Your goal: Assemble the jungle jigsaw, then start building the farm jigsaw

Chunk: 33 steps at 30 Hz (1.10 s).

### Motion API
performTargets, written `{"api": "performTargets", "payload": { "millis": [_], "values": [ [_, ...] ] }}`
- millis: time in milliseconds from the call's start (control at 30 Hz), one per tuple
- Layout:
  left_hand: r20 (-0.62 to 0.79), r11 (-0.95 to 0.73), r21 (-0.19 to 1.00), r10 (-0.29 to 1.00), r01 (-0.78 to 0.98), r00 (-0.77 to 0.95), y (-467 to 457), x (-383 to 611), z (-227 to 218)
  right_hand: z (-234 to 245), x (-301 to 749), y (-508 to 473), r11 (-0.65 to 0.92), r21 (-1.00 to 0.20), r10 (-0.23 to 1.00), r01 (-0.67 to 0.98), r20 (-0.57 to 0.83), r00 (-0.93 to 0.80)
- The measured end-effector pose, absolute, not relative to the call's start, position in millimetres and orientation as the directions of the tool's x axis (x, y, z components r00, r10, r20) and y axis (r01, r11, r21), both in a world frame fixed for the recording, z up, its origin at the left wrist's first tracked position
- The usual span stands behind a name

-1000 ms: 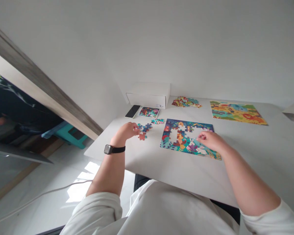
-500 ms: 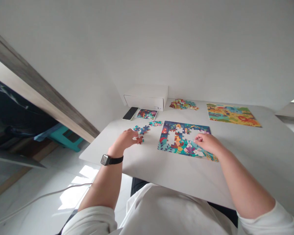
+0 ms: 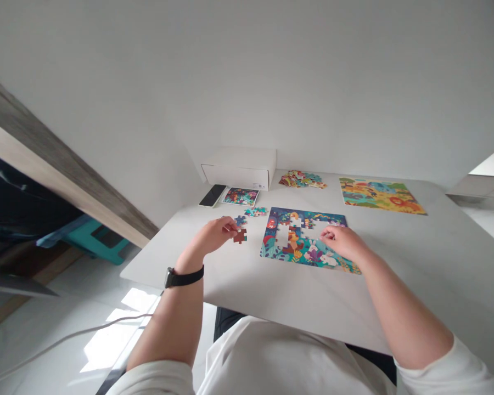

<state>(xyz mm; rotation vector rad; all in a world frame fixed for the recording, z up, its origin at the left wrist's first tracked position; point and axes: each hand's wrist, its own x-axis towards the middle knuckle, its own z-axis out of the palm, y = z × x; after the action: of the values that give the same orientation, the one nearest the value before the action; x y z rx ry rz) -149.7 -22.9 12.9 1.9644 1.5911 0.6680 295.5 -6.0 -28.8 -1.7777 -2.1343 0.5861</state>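
My left hand (image 3: 214,233) pinches a reddish-brown puzzle piece (image 3: 240,236) just above the white table (image 3: 304,296), left of a dark blue jigsaw (image 3: 302,237) that has white gaps in its middle. A black watch is on that wrist. My right hand (image 3: 341,241) rests curled on the jigsaw's right half, fingertips pressed together near a gap; what they hold, if anything, I cannot make out. A few loose pieces (image 3: 253,213) lie behind my left hand.
A white box (image 3: 239,167) stands at the back against the wall, with a phone (image 3: 212,195) and a picture card (image 3: 241,196) in front of it. Further right lie a heap of pieces (image 3: 301,179) and an orange-yellow jigsaw (image 3: 379,195). A teal stool (image 3: 93,238) stands on the floor, left.
My left hand closed on the reddish-brown piece among the loose ones and lifted it toward the blue jigsaw. My right hand stayed on the jigsaw. The view tilted slightly.
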Motion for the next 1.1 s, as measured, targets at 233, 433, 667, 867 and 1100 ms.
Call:
{"api": "performTargets", "payload": {
  "millis": [233, 433, 667, 867, 1100],
  "values": [
    [0.142, -0.244, 0.861, 0.958, 0.446, 0.251, 5.2, -60.0, 28.3, -21.9, 279.9, -11.4, 0.268, -0.743, 0.962, 0.613, 0.172, -0.211],
    [0.186, -0.333, 0.881, 0.898, 0.337, 0.399, 12.7, 13.6, 22.1, -16.1, 265.0, -16.5, 0.191, -0.939, 0.964, 0.284, 0.125, -0.234],
    [0.171, -0.230, 0.962, 0.926, 0.144, 0.337, 17.8, 41.1, -8.7, -19.6, 264.4, -12.4, 0.117, -0.963, 0.981, 0.241, 0.075, -0.177],
    [0.106, -0.133, 0.988, 0.953, 0.078, 0.284, 14.2, 37.5, -23.5, -19.4, 263.9, -9.8, -0.011, -0.996, 0.999, 0.085, -0.015, -0.048],
    [0.079, -0.106, 0.993, 0.923, 0.052, 0.377, 2.4, 43.6, -21.0, -18.4, 260.4, -12.1, -0.049, -0.999, 0.999, 0.025, -0.049, -0.020]
  ]
}}
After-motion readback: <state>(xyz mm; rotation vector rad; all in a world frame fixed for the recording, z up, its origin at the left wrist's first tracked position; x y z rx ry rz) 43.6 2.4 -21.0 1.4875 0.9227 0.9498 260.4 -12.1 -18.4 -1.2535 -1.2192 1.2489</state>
